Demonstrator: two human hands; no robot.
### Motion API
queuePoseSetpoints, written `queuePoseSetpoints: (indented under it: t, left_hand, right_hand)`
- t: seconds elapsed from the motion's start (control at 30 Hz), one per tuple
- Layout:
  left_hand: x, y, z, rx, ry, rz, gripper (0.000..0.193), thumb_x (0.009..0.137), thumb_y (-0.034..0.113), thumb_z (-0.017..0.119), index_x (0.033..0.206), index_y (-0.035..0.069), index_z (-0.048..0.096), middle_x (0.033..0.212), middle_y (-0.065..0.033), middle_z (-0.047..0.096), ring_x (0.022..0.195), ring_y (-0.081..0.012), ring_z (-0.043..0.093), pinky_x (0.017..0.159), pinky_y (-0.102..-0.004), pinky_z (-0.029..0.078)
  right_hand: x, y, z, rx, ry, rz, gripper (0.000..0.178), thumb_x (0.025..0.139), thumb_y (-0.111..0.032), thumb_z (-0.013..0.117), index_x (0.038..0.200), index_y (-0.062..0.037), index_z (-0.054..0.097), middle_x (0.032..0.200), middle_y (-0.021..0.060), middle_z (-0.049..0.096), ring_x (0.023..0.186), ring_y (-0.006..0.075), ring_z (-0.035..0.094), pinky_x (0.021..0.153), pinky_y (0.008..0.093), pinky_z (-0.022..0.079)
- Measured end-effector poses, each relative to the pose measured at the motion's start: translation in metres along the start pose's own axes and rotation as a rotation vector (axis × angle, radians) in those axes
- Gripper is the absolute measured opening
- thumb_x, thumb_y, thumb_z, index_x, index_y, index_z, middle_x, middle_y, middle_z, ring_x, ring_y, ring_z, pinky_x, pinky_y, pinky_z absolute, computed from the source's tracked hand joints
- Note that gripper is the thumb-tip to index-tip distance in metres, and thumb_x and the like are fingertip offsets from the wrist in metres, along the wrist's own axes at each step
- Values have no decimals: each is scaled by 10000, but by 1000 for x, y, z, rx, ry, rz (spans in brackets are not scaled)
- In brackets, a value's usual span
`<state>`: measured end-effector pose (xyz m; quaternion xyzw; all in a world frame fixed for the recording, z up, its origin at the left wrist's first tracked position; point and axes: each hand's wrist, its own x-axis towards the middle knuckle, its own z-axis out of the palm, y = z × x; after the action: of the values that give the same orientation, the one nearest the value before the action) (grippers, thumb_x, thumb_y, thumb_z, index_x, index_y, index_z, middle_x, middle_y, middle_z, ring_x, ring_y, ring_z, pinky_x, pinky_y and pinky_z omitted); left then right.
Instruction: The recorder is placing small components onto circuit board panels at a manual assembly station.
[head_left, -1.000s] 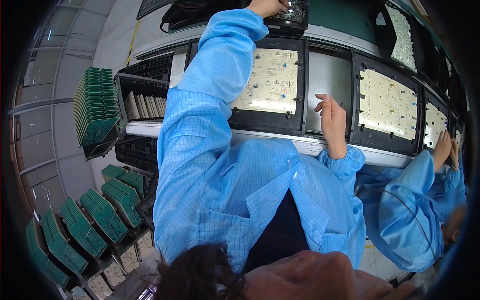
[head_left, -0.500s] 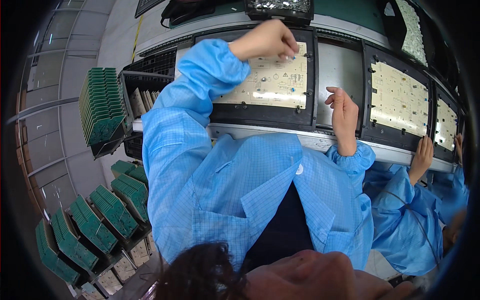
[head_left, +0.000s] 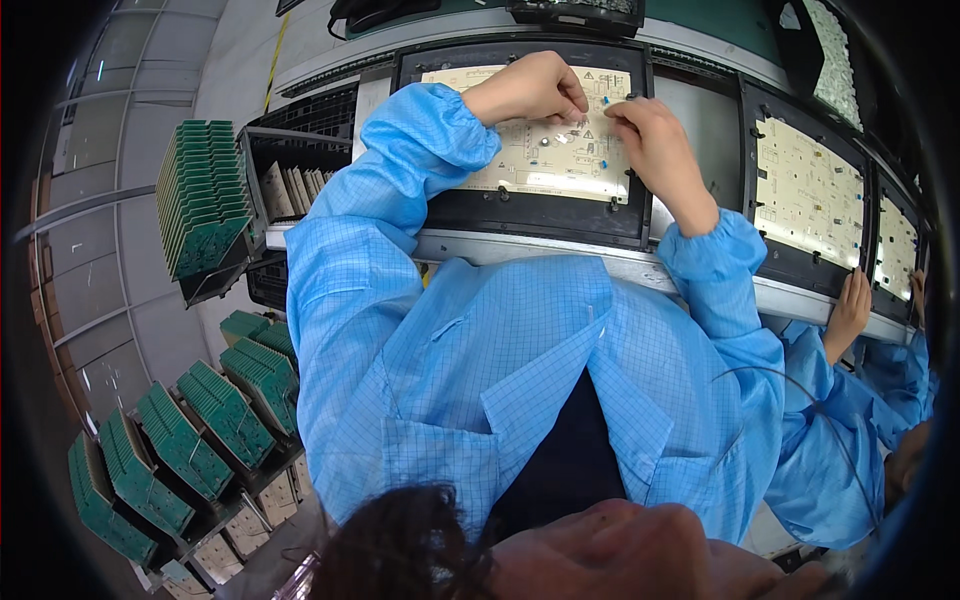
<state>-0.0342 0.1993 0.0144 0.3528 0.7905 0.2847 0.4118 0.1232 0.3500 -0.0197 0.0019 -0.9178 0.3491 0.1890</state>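
A cream circuit board (head_left: 470, 180) with small blue and dark parts lies in a black carrier frame (head_left: 540, 220) on a metal rail line in front of me. My left hand (head_left: 540, 88) hangs over the board's middle, thumb and fingertips pinched together and pointing down. Whatever they hold is too small to name. From the right, my right hand (head_left: 655, 145) reaches over the board's right edge. Its thumb and forefinger are bent close together beside a blue part, near the left fingertips. I cannot make out what lies between them.
Further right, a second cream board (head_left: 810, 190) sits in its own frame, with another person's hand (head_left: 850, 315) at its near edge. A dark parts bin (head_left: 578, 14) stands beyond the rail. Racks of green boards (head_left: 205, 200) stand at left, with more (head_left: 165, 455) below.
My right hand has moved left and up from the gap beside the frame to over the board. My left hand has come slightly lower. The carrier frame appears slightly further right in view.
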Motion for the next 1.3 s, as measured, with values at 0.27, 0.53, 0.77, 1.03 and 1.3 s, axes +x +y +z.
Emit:
queuePoseSetpoints:
  t: [0.27,0.53,0.77,1.03,1.3]
  left_hand:
    - [-4,-15,-2,16,16,-19,129,811,53,745,911,-26,725,783,-82,711,660,-106,660,598,-239,548]
    - [10,-6,-28,80,219,256,108,812,53,709,894,-11,736,723,-88,700,617,-116,649,580,-268,520]
    - [50,41,-65,350,701,441,166,769,24,693,923,-29,725,767,-225,688,664,-268,700,626,-350,536]
    - [47,26,-66,318,804,412,163,795,19,667,938,-34,726,760,-211,697,645,-248,691,597,-344,535]
    - [-33,38,-55,-151,491,87,196,843,-21,666,1031,-63,707,741,-95,695,604,-121,637,553,-244,514]
  right_hand:
    - [14,2,25,-124,-139,14,119,822,-129,679,920,-61,678,880,105,639,871,323,624,741,408,512]
    - [11,11,19,83,70,91,57,899,-82,617,897,-25,617,859,119,670,769,253,661,676,337,525]
    - [5,32,11,323,247,316,136,951,-112,604,1011,-2,655,810,43,673,696,93,611,631,247,505]
    - [19,42,-3,286,115,412,206,915,-77,610,1090,-24,706,850,68,694,716,126,625,672,270,514]
    - [67,51,8,-16,-13,300,230,793,-86,677,1013,-18,665,785,112,684,753,235,674,729,332,522]
